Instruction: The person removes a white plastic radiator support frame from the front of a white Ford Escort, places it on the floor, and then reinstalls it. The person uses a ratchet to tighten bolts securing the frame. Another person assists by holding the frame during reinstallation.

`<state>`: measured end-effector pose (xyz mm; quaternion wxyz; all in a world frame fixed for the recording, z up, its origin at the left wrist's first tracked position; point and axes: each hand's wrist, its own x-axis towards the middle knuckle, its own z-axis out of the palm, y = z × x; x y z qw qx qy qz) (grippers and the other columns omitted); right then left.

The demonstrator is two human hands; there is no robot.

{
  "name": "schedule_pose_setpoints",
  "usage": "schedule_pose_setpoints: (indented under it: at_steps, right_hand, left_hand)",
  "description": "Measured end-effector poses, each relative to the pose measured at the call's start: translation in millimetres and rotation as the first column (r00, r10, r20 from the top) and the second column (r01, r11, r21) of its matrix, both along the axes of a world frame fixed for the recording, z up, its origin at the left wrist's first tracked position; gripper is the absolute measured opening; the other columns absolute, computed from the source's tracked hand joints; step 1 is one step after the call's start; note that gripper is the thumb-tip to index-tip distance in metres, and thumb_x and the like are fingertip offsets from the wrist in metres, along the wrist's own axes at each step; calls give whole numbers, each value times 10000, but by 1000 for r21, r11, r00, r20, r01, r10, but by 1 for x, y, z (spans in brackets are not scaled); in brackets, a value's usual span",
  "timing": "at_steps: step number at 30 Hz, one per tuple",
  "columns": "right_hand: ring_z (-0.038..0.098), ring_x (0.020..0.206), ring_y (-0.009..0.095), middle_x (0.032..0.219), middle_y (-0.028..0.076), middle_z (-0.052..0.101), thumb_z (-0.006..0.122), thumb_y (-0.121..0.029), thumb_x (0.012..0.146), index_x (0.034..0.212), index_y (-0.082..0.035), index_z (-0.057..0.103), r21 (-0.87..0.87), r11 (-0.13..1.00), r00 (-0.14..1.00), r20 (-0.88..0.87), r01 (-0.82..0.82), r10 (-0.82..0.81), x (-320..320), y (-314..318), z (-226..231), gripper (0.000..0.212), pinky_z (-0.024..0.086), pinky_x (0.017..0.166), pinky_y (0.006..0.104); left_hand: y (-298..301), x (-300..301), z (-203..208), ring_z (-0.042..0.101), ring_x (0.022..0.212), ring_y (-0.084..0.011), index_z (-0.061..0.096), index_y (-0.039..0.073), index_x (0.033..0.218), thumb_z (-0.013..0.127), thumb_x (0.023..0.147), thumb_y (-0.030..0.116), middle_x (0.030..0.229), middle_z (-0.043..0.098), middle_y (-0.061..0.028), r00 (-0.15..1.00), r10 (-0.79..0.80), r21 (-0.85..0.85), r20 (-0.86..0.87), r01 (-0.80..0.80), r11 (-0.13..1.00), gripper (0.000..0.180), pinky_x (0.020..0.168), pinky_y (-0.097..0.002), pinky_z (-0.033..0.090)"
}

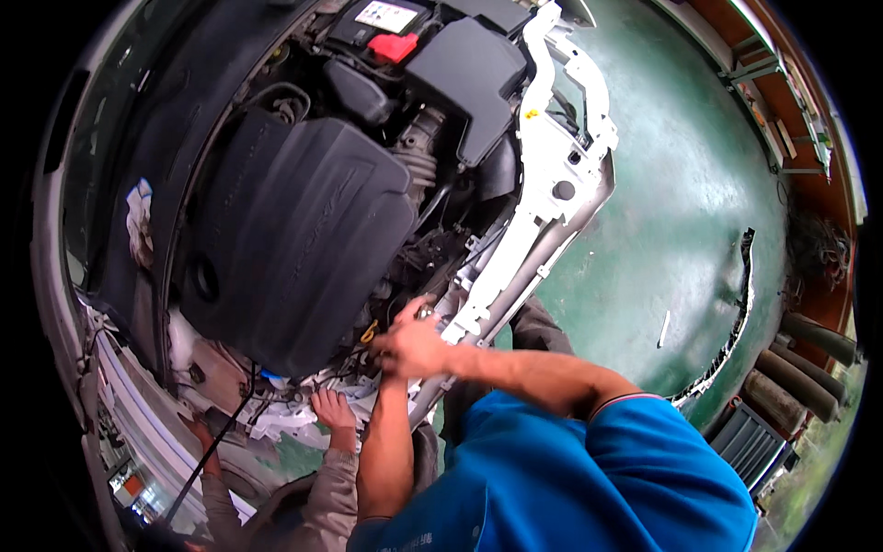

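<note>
Both my hands meet at the front edge of an open engine bay, beside a black plastic engine cover [294,239]. My right hand [418,351] crosses over my left wrist; its curled fingers are smeared by motion. Beyond it, my left hand [405,317] is partly covered, its fingers bent around a small shiny metal piece [425,313] whose kind I cannot make out. A yellow dipstick loop [370,331] shows just left of my hands. The white front body frame [506,267] runs along their right side.
At my left, a co-worker's hand [333,408] in a grey sleeve rests on the car's front; their other hand [198,431] is farther left. A battery with a red cover [393,46] sits at the top. A long curved strip [736,322] lies on the green floor [671,156].
</note>
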<state>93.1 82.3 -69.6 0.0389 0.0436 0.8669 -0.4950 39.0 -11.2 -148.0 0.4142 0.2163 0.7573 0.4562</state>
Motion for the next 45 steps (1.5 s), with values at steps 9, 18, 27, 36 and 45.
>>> schedule_pose_setpoints:
  at_steps: [9, 18, 27, 36, 45]
  right_hand:
    - [680, 842, 357, 828, 174, 687, 642, -229, 773, 893, -76, 705, 81, 964, 966, 20, 255, -257, 2, -22, -36, 204, 358, 921, 647]
    - [646, 801, 190, 806, 62, 630, 557, -88, 867, 1048, -20, 645, -411, 824, 915, 78, 391, -395, 9, 91, -62, 213, 539, 767, 335]
    - [684, 892, 256, 876, 155, 687, 700, -224, 836, 1021, -70, 697, -455, 889, 998, 13, 53, -53, -1, 44, 6, 241, 518, 813, 372]
    - [631, 842, 345, 769, 143, 651, 689, -242, 801, 896, -67, 679, 35, 999, 1000, -2, -20, 21, 9, -10, 13, 199, 479, 833, 449]
    - [648, 938, 303, 927, 181, 697, 675, -178, 781, 1005, -64, 702, -86, 996, 989, -139, 31, -43, 8, -8, -4, 252, 488, 851, 453]
  left_hand:
    - [-8, 3, 1, 603, 1147, -255, 522, -3, 1339, 671, 911, 224, 1168, 652, -181, 998, -38, 27, 49, 37, 999, 506, 989, -358, 464]
    - [13, 4, -7, 613, 1139, -259, 521, -1, 1346, 678, 908, 224, 1150, 663, -188, 1000, -3, 73, -14, 4, 997, 517, 990, -363, 466]
    - [-18, 14, -25, 623, 1131, -264, 519, 1, 1353, 685, 905, 225, 1133, 675, -195, 994, 63, 175, -91, -46, 983, 527, 990, -367, 468]
    - [5, 13, -23, 623, 1032, -202, 626, 4, 1235, 714, 876, 230, 1111, 671, -133, 975, -5, 178, 222, -36, 983, 433, 891, -331, 492]
    - [-11, 0, 8, 638, 1046, -217, 620, 23, 1221, 637, 893, 317, 1102, 687, -131, 996, -67, 50, 64, 64, 997, 441, 900, -348, 496]
